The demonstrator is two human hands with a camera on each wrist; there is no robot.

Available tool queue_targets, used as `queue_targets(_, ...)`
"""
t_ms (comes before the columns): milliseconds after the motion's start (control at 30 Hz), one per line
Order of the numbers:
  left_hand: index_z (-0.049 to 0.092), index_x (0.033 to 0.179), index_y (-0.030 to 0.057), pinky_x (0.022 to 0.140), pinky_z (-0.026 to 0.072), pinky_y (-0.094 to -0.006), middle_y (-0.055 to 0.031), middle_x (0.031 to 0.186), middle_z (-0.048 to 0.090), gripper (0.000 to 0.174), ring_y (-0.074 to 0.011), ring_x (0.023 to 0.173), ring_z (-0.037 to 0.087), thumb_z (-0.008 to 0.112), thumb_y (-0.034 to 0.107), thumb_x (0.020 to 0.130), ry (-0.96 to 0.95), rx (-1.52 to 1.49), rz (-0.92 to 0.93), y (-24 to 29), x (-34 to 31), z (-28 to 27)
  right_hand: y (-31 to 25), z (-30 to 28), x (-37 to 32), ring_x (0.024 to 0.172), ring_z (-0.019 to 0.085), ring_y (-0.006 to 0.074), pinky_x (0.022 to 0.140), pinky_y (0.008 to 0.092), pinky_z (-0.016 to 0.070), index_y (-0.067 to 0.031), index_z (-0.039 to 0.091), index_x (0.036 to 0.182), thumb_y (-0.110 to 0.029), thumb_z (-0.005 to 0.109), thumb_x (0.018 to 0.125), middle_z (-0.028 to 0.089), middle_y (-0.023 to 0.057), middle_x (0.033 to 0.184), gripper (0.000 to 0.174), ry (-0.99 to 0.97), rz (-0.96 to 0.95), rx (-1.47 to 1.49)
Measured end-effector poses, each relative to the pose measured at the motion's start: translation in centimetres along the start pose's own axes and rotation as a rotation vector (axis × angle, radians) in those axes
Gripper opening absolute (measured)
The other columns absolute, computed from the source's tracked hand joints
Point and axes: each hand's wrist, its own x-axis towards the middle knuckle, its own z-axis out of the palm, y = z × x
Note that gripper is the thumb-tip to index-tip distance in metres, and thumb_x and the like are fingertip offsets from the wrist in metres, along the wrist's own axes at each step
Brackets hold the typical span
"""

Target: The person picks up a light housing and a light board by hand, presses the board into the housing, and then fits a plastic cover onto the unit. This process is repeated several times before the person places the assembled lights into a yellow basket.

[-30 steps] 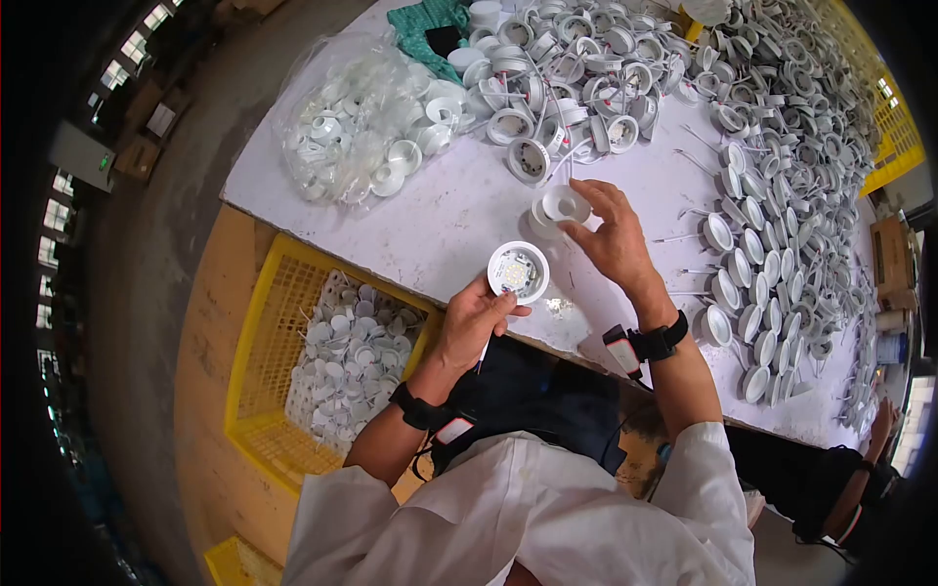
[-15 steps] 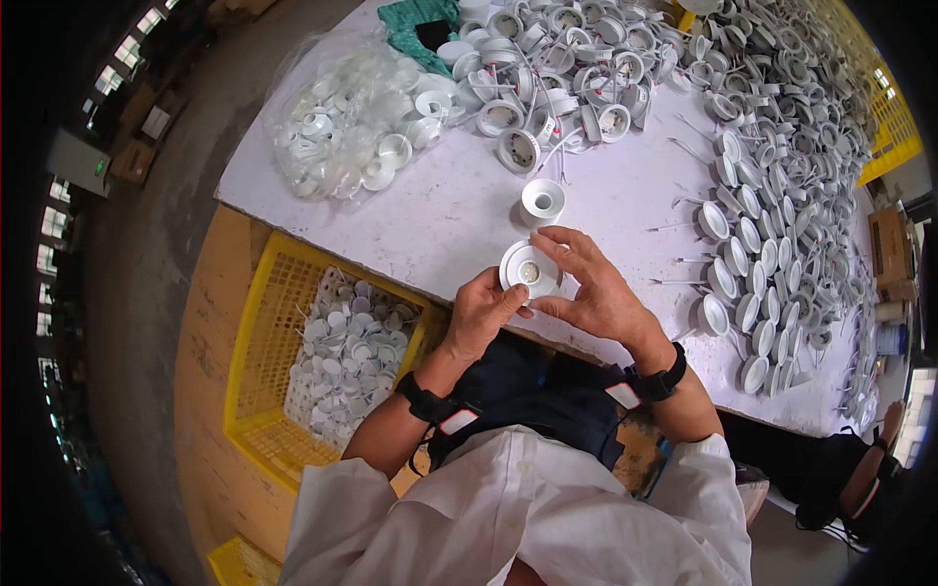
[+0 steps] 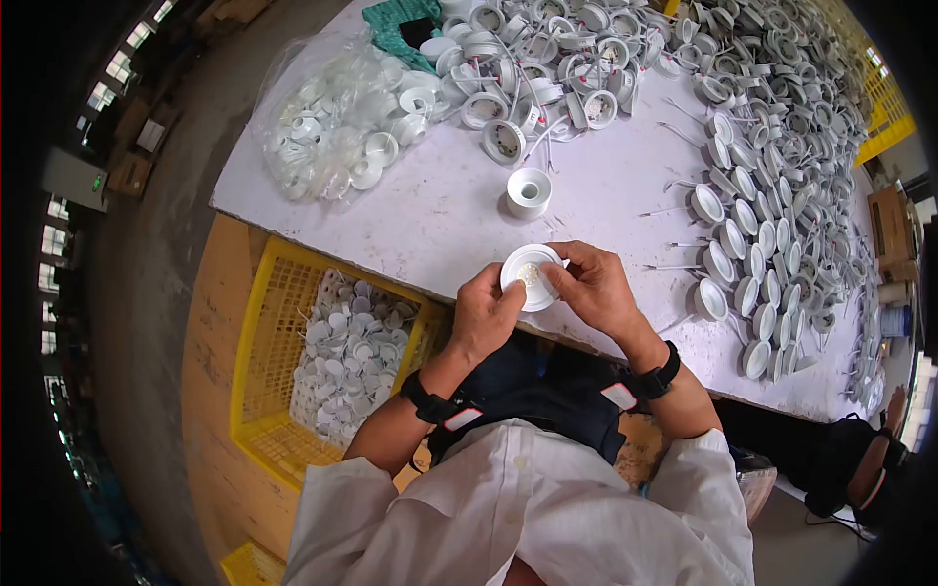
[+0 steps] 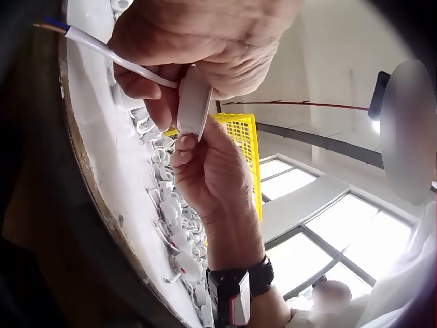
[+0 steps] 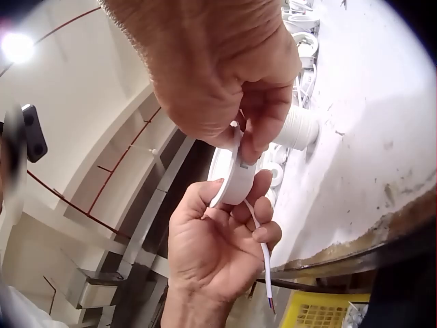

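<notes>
A round white LED downlight (image 3: 532, 278) is held between both hands at the table's front edge, its small LEDs showing through the middle of a white cone-shaped reflector set inside. My left hand (image 3: 486, 314) grips its left side, thumb on the front rim. The right hand (image 3: 598, 291) pinches the opposite edge, with its thumb on the inner face and its fingers behind. In the right wrist view a white cable (image 5: 265, 263) hangs from the downlight's back past the left fingers. Just beyond the hands stands a short stack of white reflectors (image 3: 529, 193).
A clear plastic bag (image 3: 332, 127) of white reflectors lies at the back left of the table (image 3: 410, 230). Heaped downlights (image 3: 547, 68) fill the back, and rows of them (image 3: 752, 264) the right. Below the left edge is a yellow basket (image 3: 249, 391) holding small white parts.
The right hand has come back from the reflector stack with a reflector and set it into the downlight. Its thumb has since moved onto the inner face. The left hand keeps its grip.
</notes>
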Motion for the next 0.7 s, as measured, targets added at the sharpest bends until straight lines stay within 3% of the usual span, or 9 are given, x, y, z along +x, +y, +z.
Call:
queue_targets(67, 0.061, 0.096, -0.0036, 0.055, 0.0413, -0.0206, -0.0023, 0.075, 0.061, 0.021, -0.0045, 0.062, 0.051, 0.054, 0.011, 0.083, -0.009, 0.043, -0.005, 0.3, 0.0, 0.0, 0.0, 0.0, -0.1, 0.065, 0.055, 0.0042, 0.057, 0.0192, 0.0461, 0.002, 0.062, 0.105, -0.006, 0.06, 0.086, 0.064, 0.0025, 0.084, 0.021, 0.001, -0.024, -0.045)
queue_targets(133, 0.061, 0.096, -0.004, 0.054, 0.0413, -0.0205, -0.002, 0.074, 0.061, 0.021, -0.0046, 0.061, 0.051, 0.054, 0.01, 0.083, -0.019, 0.087, -0.011, 0.6, 0.1, -0.2, -0.1, 0.0, -0.2, 0.061, 0.057, 0.0103, 0.055, 0.0251, 0.0475, 0.0013, 0.064, 0.103, -0.01, 0.064, 0.083, 0.066, 0.0114, 0.082, 0.023, 0.046, 0.009, -0.013)
queue_targets(200, 0.06, 0.097, -0.0078, 0.063, 0.0484, -0.0254, -0.0094, 0.08, 0.065, 0.024, -0.0102, 0.071, 0.059, 0.057, 0.011, 0.083, -0.099, 0.115, -0.139, 0.7, 0.4, -0.4, -0.2, -0.2, -0.4, 0.06, 0.057, 0.0113, 0.056, 0.0255, 0.0478, 0.0013, 0.065, 0.102, -0.011, 0.065, 0.082, 0.066, 0.0119, 0.08, 0.024, 0.071, -0.008, -0.075)
queue_targets(267, 0.06, 0.099, -0.0077, 0.063, 0.0484, -0.0253, -0.0094, 0.081, 0.065, 0.025, -0.0104, 0.072, 0.06, 0.057, 0.012, 0.084, -0.153, 0.079, -0.2, 0.5, 0.7, -0.6, -0.2, -0.4, -0.6, 0.059, 0.058, 0.0123, 0.056, 0.0259, 0.0482, 0.0012, 0.065, 0.102, -0.012, 0.066, 0.081, 0.066, 0.0123, 0.078, 0.025, 0.104, -0.019, -0.145)
queue_targets(367, 0.06, 0.103, -0.005, 0.058, 0.0475, -0.023, -0.0057, 0.081, 0.064, 0.024, -0.0074, 0.066, 0.056, 0.056, 0.014, 0.088, -0.242, -0.046, -0.261, 0.0, 0.9, -0.4, -0.9, -1.7, -1.1, 0.068, 0.062, 0.0185, 0.06, 0.0284, 0.0506, 0.0007, 0.059, 0.113, -0.016, 0.069, 0.077, 0.064, 0.0164, 0.093, 0.04, 0.077, 0.104, -0.175)
queue_targets(433, 0.06, 0.101, -0.0044, 0.051, 0.0442, -0.0219, -0.0031, 0.075, 0.062, 0.024, -0.0054, 0.057, 0.051, 0.058, 0.015, 0.087, -0.27, -0.018, -0.306, -0.3, 1.2, -0.6, -2.4, -2.6, -1.4, 0.091, 0.06, 0.0268, 0.072, 0.0332, 0.0514, -0.001, 0.05, 0.124, -0.019, 0.073, 0.072, 0.054, 0.0191, 0.115, 0.059, 0.053, -0.2, -0.372)
queue_targets(467, 0.061, 0.099, -0.0039, 0.045, 0.0398, -0.0221, -0.0009, 0.069, 0.059, 0.022, -0.0048, 0.051, 0.046, 0.058, 0.015, 0.087, -0.267, 0.014, -0.303, -0.6, 1.3, -0.4, -1.7, -2.9, -1.3, 0.107, 0.052, 0.033, 0.086, 0.0391, 0.0467, -0.002, 0.044, 0.13, -0.022, 0.076, 0.066, 0.044, 0.0187, 0.129, 0.074, -0.008, -0.37, -0.513)
queue_targets(600, 0.058, 0.092, -0.0043, 0.043, 0.0381, -0.0194, -0.0025, 0.07, 0.058, 0.018, -0.0051, 0.049, 0.047, 0.056, 0.013, 0.09, -0.369, 0.153, -0.304, -0.2, 1.8, 0.9, -1.7, -2.9, -1.4, 0.105, 0.052, 0.0328, 0.091, 0.0403, 0.0426, -0.0011, 0.048, 0.125, -0.026, 0.076, 0.063, 0.049, 0.0166, 0.124, 0.072, -0.133, -0.475, -0.79)
queue_targets(700, 0.058, 0.089, -0.004, 0.042, 0.0376, -0.0202, -0.0034, 0.068, 0.057, 0.018, -0.0059, 0.046, 0.047, 0.056, 0.014, 0.09, -0.431, 0.216, -0.38, 0.9, 2.0, 2.0, -2.0, -3.3, -2.6, 0.104, 0.053, 0.032, 0.088, 0.039, 0.0442, -0.0009, 0.051, 0.121, -0.028, 0.073, 0.065, 0.051, 0.0163, 0.122, 0.066, -0.092, -0.462, -0.89)
